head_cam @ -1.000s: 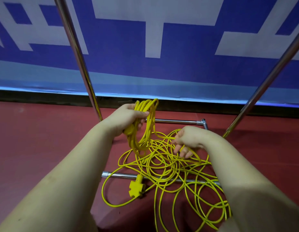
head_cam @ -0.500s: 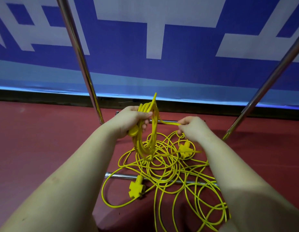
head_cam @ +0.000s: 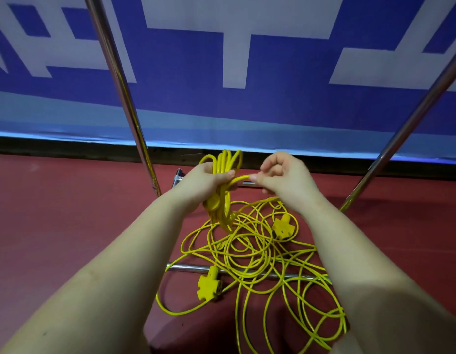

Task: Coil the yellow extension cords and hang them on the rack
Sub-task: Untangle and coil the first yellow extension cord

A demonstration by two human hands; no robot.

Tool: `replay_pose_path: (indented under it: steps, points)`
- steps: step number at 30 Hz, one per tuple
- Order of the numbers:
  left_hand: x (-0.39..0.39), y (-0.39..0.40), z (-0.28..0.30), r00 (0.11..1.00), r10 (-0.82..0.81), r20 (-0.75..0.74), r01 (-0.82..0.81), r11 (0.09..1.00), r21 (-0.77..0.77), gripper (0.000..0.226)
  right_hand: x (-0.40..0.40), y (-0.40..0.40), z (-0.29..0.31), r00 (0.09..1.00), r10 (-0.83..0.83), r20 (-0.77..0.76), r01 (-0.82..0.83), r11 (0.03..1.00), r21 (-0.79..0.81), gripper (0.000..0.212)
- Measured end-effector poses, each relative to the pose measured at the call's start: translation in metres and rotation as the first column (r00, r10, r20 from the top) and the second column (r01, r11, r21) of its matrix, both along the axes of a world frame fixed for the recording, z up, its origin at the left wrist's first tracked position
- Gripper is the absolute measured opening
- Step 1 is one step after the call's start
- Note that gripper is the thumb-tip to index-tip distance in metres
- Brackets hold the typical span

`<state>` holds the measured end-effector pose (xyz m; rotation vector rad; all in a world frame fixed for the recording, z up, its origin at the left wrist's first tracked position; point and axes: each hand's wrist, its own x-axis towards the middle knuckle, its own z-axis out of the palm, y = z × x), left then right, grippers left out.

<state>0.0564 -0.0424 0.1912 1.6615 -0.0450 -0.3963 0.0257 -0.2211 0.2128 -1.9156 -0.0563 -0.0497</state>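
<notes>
My left hand grips a bundle of coiled yellow cord, whose loops stick up above the fist and hang below it. My right hand pinches a strand of the same cord right beside the left thumb. Loose yellow cord lies tangled on the red floor under my hands and across the rack's lower bar. A yellow socket block rests by that bar, a second one farther back. The rack's two steel uprights rise left and right.
A blue and white banner covers the wall behind the rack. The rack's rear floor bar runs just behind my hands. Red floor spreads to the left and right of the cord pile.
My right hand lifted from the loose pile and carried a strand up to the left hand's bundle. The bundle rose a little. The far socket block came into view.
</notes>
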Motion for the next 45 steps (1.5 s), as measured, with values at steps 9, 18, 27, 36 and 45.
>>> replay_pose_path:
  steps: [9, 18, 27, 36, 45]
  points:
    - [0.003, -0.008, 0.008, 0.986, 0.169, -0.014, -0.164, 0.930, -0.329, 0.010, 0.002, -0.018, -0.016, 0.931, 0.109, -0.350, -0.238, 0.905, -0.353, 0.040]
    - [0.011, 0.007, 0.004, 0.961, 0.275, -0.018, -0.269, 0.922, -0.278, 0.013, 0.012, -0.034, -0.005, 0.986, -0.151, -0.073, 0.154, 0.987, 0.039, 0.026]
    - [-0.004, -0.007, 0.001, 0.981, -0.150, -0.123, 0.126, 0.975, -0.182, 0.010, 0.007, -0.024, 0.004, 0.991, -0.049, 0.125, 0.069, 0.985, -0.156, 0.015]
    - [-0.007, -0.021, -0.001, 0.991, -0.107, -0.079, 0.091, 0.978, -0.189, 0.005, 0.005, -0.015, -0.007, 0.999, 0.050, 0.020, -0.039, 0.926, -0.375, 0.028]
    - [0.004, -0.008, -0.003, 0.989, 0.132, -0.074, -0.146, 0.957, -0.249, 0.003, 0.007, -0.020, -0.012, 0.998, 0.017, -0.064, -0.034, 0.962, -0.272, 0.025]
